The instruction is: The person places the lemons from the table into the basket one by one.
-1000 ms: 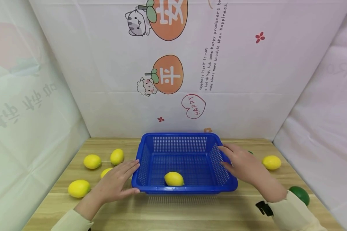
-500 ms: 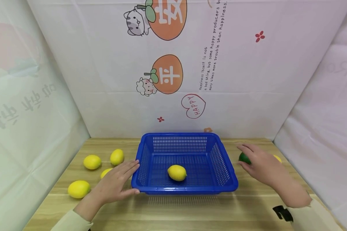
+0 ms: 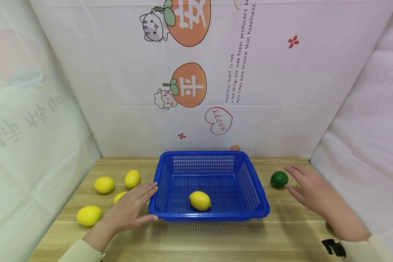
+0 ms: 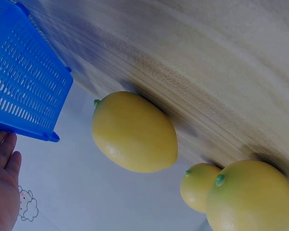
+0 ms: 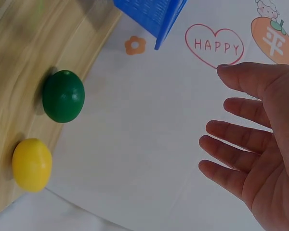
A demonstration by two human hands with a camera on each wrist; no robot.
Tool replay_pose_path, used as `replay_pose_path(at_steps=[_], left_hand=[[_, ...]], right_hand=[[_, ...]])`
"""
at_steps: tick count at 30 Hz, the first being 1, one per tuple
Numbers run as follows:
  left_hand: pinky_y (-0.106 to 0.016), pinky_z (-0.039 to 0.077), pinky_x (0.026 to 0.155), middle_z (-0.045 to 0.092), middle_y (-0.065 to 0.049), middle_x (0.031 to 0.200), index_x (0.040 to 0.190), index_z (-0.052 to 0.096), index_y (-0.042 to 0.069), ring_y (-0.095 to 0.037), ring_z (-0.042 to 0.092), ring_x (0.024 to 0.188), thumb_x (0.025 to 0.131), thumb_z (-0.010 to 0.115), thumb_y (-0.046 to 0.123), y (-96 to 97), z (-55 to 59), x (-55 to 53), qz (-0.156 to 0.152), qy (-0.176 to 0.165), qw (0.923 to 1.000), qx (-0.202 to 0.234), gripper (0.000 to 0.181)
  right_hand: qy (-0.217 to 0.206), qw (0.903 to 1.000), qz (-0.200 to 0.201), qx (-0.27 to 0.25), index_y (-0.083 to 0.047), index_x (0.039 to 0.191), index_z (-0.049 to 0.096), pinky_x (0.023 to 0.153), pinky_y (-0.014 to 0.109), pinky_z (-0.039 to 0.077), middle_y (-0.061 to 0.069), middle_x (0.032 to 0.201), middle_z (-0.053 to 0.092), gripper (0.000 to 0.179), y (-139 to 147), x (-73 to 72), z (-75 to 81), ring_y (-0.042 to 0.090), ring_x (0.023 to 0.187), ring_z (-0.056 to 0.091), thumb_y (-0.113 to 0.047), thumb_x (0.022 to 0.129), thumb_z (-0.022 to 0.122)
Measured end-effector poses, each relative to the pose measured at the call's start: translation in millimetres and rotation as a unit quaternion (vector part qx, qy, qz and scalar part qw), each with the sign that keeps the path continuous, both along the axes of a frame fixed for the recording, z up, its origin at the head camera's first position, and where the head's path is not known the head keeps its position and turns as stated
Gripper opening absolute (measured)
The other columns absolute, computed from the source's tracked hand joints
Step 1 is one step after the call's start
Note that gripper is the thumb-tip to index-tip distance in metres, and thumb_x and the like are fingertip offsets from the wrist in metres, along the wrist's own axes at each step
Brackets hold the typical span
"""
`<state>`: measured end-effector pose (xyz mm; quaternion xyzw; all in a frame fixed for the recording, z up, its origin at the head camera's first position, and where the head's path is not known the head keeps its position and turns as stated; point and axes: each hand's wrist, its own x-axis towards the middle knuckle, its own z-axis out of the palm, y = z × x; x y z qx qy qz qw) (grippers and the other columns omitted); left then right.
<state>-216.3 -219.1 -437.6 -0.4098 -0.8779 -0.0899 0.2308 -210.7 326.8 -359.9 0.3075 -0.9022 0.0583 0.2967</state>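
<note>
A blue plastic basket (image 3: 209,214) with slotted walls stands mid-table, one yellow lemon (image 3: 200,201) lying on its floor. My left hand (image 3: 131,207) rests against the basket's left rim, fingers straight. Right of the basket, my right hand (image 3: 309,185) hovers with fingers spread and nothing in the palm. Just left of its fingertips sits a dark green lime (image 3: 279,179). Behind that hand another lemon (image 3: 298,186) is mostly hidden; the right wrist view shows this lemon (image 5: 32,165) whole, beside the lime (image 5: 63,96).
Several lemons lie left of the basket, among them a front lemon (image 3: 89,215) and a back lemon (image 3: 132,178); one is partly covered by the left hand. A second green fruit (image 3: 329,228) is largely behind the right forearm. White printed cloth (image 3: 265,109) surrounds the wooden table (image 3: 196,247).
My right hand has left the basket's right side and moved right, past the lime, which is now uncovered. The lemon inside the basket has rolled a little. My left hand stays put.
</note>
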Motion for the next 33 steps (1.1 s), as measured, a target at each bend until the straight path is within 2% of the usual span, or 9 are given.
replay_pose_path(at_steps=[4, 6, 7, 8, 11, 14, 15, 17, 33], left_hand=[[-0.05, 0.042, 0.103, 0.049, -0.018, 0.142, 0.135, 0.053, -0.004, -0.035, 0.048, 0.128, 0.089, 0.054, 0.064, -0.3, -0.3, -0.3, 0.001, 0.003, 1.0, 0.0, 0.082], [-0.05, 0.042, 0.103, 0.049, -0.018, 0.142, 0.135, 0.053, -0.004, -0.035, 0.047, 0.128, 0.089, 0.055, 0.064, -0.4, -0.7, -0.3, 0.002, 0.004, 1.0, -0.001, 0.082], [-0.05, 0.042, 0.103, 0.049, -0.017, 0.142, 0.135, 0.053, -0.004, -0.034, 0.047, 0.128, 0.089, 0.056, 0.063, -0.5, -0.9, -0.3, 0.002, 0.005, 1.0, -0.001, 0.082], [-0.05, 0.042, 0.103, 0.049, -0.017, 0.142, 0.135, 0.053, -0.004, -0.034, 0.047, 0.129, 0.088, 0.056, 0.063, -0.6, -1.1, -0.2, 0.002, 0.005, 1.0, -0.002, 0.082], [-0.05, 0.043, 0.102, 0.049, -0.017, 0.142, 0.136, 0.053, -0.003, -0.034, 0.047, 0.128, 0.088, 0.058, 0.062, -0.8, -1.7, 0.3, 0.002, 0.006, 1.0, -0.004, 0.081], [-0.051, 0.043, 0.102, 0.049, -0.017, 0.142, 0.135, 0.053, -0.003, -0.034, 0.048, 0.128, 0.088, 0.058, 0.062, -1.0, -1.7, 0.7, 0.003, 0.005, 1.0, -0.004, 0.081], [-0.05, 0.044, 0.102, 0.049, -0.017, 0.142, 0.135, 0.053, -0.003, -0.033, 0.048, 0.128, 0.088, 0.058, 0.062, -1.0, -1.5, 0.8, 0.004, 0.005, 1.0, -0.004, 0.081], [-0.05, 0.044, 0.102, 0.049, -0.017, 0.142, 0.135, 0.053, -0.003, -0.034, 0.048, 0.128, 0.088, 0.057, 0.062, -0.8, -1.3, 0.8, 0.004, 0.005, 1.0, -0.003, 0.081], [-0.05, 0.043, 0.102, 0.05, -0.017, 0.141, 0.135, 0.053, -0.004, -0.034, 0.049, 0.127, 0.089, 0.055, 0.063, -0.3, 0.1, 0.1, 0.001, 0.005, 1.0, 0.001, 0.081]], right_hand=[[0.011, 0.9999, -0.009, -0.005, 0.008, 0.116, 0.06, 0.074, 0.057, 0.053, 0.026, 0.11, 0.061, 0.066, 8, 2.5, -4.0, 0.045, 0.096, 0.059, -0.054, 0.097, 0.048], [0.018, 0.9997, -0.016, -0.007, 0.008, 0.115, 0.06, 0.072, 0.056, 0.053, 0.024, 0.108, 0.062, 0.08, 11, 4.1, -6.2, 0.043, 0.094, 0.06, -0.063, 0.097, 0.028], [0.02, 0.9996, -0.019, -0.007, 0.008, 0.114, 0.061, 0.071, 0.055, 0.054, 0.023, 0.106, 0.062, 0.083, 12, 4.8, -7.1, 0.042, 0.093, 0.06, -0.064, 0.096, 0.024], [0.015, 0.9996, -0.021, -0.007, 0.008, 0.113, 0.061, 0.071, 0.055, 0.054, 0.023, 0.105, 0.062, 0.081, 15, 6.1, -7.9, 0.042, 0.091, 0.061, -0.063, 0.096, 0.028], [-0.014, 0.999, -0.043, -0.004, 0.008, 0.115, 0.06, 0.072, 0.055, 0.054, 0.023, 0.105, 0.062, 0.058, 21, 10.8, -10.0, 0.043, 0.091, 0.061, -0.046, 0.094, 0.061], [-0.052, 0.9959, -0.074, -0.003, 0.008, 0.117, 0.059, 0.075, 0.059, 0.052, 0.026, 0.108, 0.061, 0.051, 30, 14.3, -12.3, 0.047, 0.094, 0.059, -0.017, 0.078, 0.08], [-0.061, 0.9944, -0.086, -0.004, 0.008, 0.118, 0.059, 0.076, 0.059, 0.051, 0.027, 0.109, 0.061, 0.054, 33, 14.9, -13.0, 0.048, 0.095, 0.059, -0.01, 0.073, 0.082], [-0.078, 0.9913, -0.105, -0.005, 0.009, 0.118, 0.058, 0.078, 0.061, 0.05, 0.028, 0.11, 0.061, 0.055, 39, 15.6, -14.6, 0.049, 0.097, 0.058, -0.01, 0.072, 0.082], [-0.177, 0.9646, -0.195, -0.005, 0.012, 0.123, 0.054, 0.082, 0.067, 0.044, 0.037, 0.115, 0.054, 0.056, 76, 22.0, -28.6, 0.055, 0.102, 0.052, -0.018, 0.081, 0.076]])
